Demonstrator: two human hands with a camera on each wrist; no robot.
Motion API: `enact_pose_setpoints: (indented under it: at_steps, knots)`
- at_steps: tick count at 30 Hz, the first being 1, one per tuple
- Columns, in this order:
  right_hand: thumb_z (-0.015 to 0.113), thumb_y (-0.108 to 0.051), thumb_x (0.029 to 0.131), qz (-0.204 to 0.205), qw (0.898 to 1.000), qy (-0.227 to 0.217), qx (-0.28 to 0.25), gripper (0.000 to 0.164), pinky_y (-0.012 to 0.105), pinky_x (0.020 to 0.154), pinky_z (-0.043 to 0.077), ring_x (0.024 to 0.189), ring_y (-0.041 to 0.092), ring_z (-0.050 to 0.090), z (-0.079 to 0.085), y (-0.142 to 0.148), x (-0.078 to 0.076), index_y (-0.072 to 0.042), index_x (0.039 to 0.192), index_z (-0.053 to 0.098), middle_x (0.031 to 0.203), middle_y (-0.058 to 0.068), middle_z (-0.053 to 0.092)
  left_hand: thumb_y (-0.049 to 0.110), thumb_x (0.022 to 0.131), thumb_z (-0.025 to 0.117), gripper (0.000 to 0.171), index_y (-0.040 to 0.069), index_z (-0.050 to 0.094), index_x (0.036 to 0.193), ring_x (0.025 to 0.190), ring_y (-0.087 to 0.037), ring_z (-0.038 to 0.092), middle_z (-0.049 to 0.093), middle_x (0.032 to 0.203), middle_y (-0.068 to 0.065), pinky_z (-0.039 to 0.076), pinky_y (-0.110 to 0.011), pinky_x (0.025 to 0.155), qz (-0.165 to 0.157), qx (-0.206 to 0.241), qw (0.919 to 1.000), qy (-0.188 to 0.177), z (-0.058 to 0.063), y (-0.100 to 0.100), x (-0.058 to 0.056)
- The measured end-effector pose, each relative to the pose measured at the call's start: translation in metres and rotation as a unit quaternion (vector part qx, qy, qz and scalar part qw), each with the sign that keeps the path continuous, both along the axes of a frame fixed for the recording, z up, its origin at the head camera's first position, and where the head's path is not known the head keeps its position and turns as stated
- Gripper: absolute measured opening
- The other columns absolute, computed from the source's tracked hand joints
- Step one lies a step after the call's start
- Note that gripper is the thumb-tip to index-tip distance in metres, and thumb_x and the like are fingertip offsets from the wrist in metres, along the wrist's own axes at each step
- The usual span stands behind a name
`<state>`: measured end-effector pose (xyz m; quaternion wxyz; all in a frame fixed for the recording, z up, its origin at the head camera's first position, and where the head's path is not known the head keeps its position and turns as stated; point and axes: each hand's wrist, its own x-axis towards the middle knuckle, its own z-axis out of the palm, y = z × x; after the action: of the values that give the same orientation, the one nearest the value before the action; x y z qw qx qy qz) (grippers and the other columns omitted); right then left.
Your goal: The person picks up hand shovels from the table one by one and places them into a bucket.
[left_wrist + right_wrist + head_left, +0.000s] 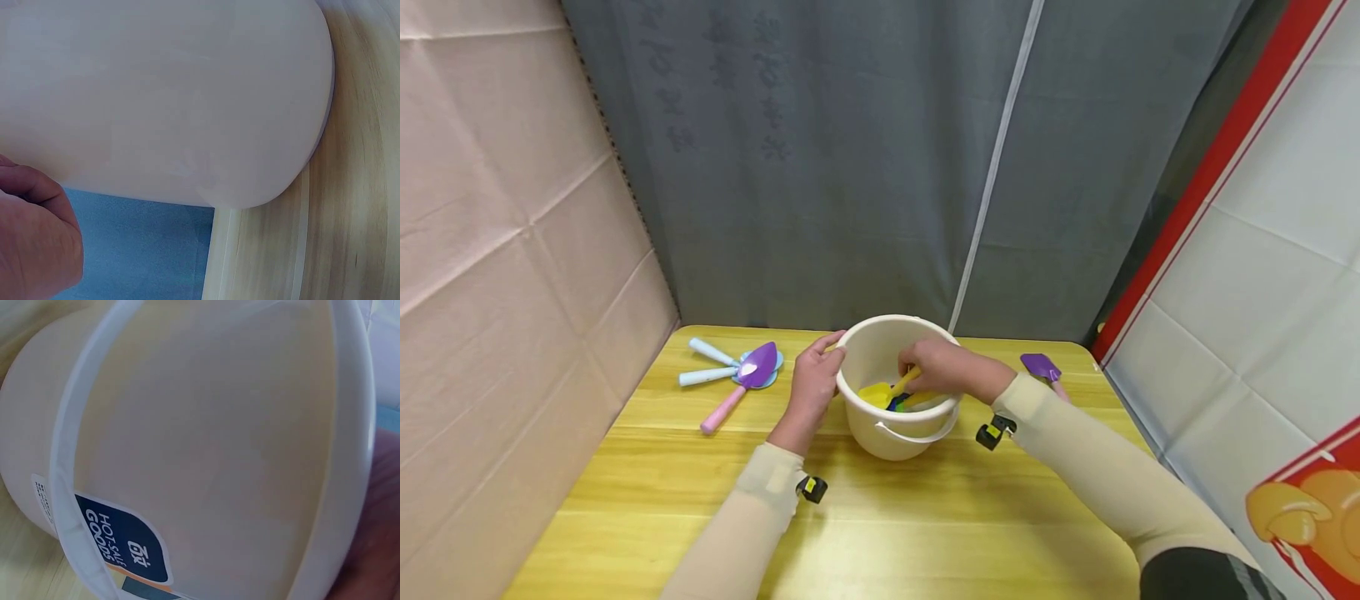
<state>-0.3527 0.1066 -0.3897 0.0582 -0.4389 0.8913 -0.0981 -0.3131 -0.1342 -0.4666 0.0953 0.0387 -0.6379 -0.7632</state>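
Note:
A white bucket (880, 429) stands upright on the table, its handle (917, 435) hanging down at the front. My left hand (814, 379) grips the bucket's rim on the left; part of that hand appears at the edge of the left wrist view (40, 244). Inside the bucket's mouth, my right hand (943, 367) pinches the handle of a yellow toy shovel (877, 394). Blue and green pieces lie by it, mostly hidden by the hand and bucket wall. In the right wrist view, the bucket's labelled side (212, 425) hides most of the right hand.
Left of the bucket, a purple shovel with a pink handle (758, 365) lies over blue tools with light blue handles (707, 377). Another purple shovel (1041, 365) lies at the right, partly behind my forearm. A grey curtain (820, 167) hangs behind the wooden table (880, 533).

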Motion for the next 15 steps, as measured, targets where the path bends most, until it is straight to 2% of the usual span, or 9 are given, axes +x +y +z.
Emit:
enact_pose_setpoints:
  at_steps: [4, 9, 15]
  knots:
    - [0.085, -0.017, 0.095, 0.001, 1.0, 0.004, 0.009, 0.012, 0.037, 0.09, 0.058, 0.089, 0.019, 0.067, 0.0018, -0.0007, 0.0037, -0.009, 0.1, 0.078, 0.098, 0.003, 0.078, 0.018, 0.108, 0.068, 0.037, 0.013, 0.075, 0.144, 0.075, -0.026, 0.071, 0.078, 0.113, -0.029, 0.049, -0.019, 0.054, 0.0, -0.004, 1.0, 0.0, -0.0006, -0.0003, -0.0009]
    - [0.083, -0.027, 0.1, -0.002, 1.0, 0.002, 0.011, 0.016, 0.036, 0.088, 0.059, 0.086, 0.016, 0.067, 0.0023, -0.0009, 0.0069, -0.012, 0.1, 0.079, 0.096, -0.001, 0.078, 0.019, 0.108, 0.068, 0.037, 0.013, 0.074, 0.144, 0.079, -0.029, 0.073, 0.078, 0.113, -0.029, 0.051, -0.019, 0.055, 0.001, -0.007, 1.0, -0.002, 0.0, -0.0008, -0.0005]
    - [0.078, -0.037, 0.105, -0.021, 0.999, -0.03, -0.006, 0.023, 0.033, 0.08, 0.056, 0.081, 0.013, 0.062, 0.0046, 0.0025, 0.0083, -0.014, 0.101, 0.079, 0.09, -0.005, 0.073, 0.019, 0.107, 0.069, 0.037, 0.013, 0.075, 0.144, 0.073, -0.025, 0.071, 0.078, 0.11, -0.027, 0.048, -0.019, 0.053, 0.001, -0.008, 1.0, -0.001, 0.0009, -0.0012, 0.0003]
